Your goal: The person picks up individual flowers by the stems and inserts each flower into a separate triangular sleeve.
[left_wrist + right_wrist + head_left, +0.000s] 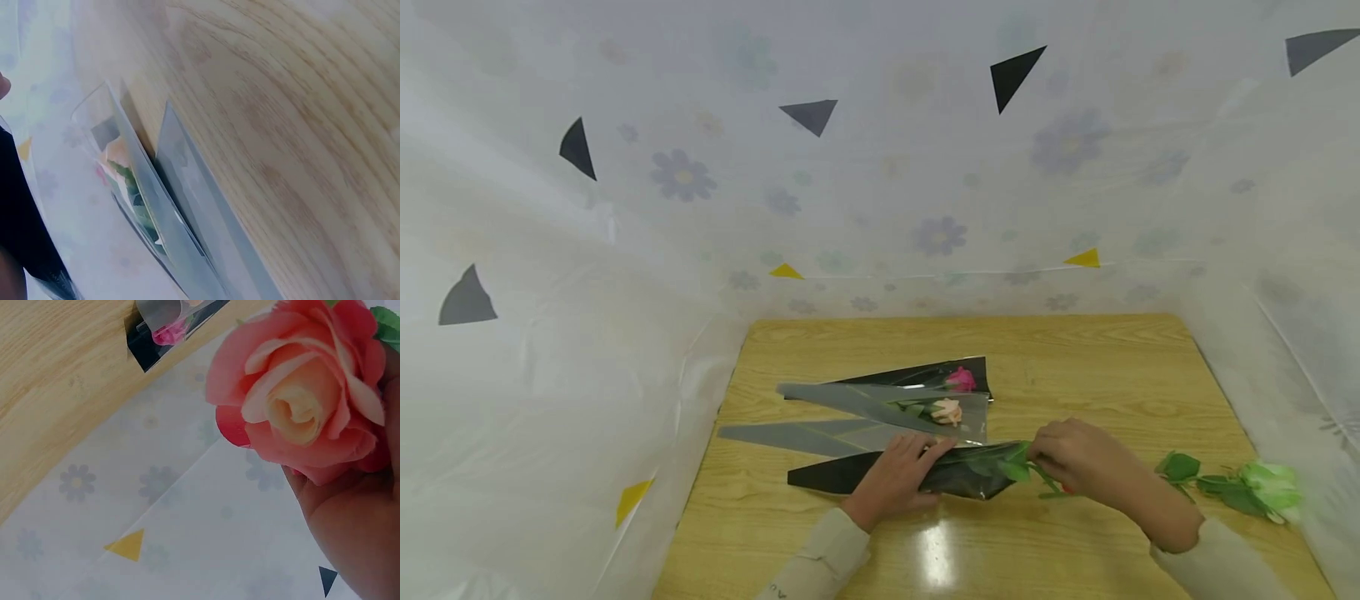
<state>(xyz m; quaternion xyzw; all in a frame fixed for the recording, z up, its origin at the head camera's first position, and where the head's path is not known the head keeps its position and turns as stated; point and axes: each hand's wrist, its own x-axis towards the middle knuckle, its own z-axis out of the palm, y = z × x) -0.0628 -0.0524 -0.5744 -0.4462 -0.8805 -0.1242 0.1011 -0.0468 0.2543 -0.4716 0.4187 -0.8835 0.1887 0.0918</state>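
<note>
My left hand holds a black flower sleeve with a clear front, thumb along its upper edge. The sleeve also shows dark in the left wrist view. At its wide mouth my right hand pinches the stem of a rose. The coral-pink bloom with a cream centre fills the right wrist view, beside the palm. Green leaves of this rose sit at the mouth, some of them behind the clear film. In the head view the fingers cover most of the bloom.
Beyond the left hand lie a grey sleeve, a grey sleeve with a peach rose, and a black sleeve with a magenta rose. A pale green rose lies at the table's right. White patterned sheeting surrounds the wooden table.
</note>
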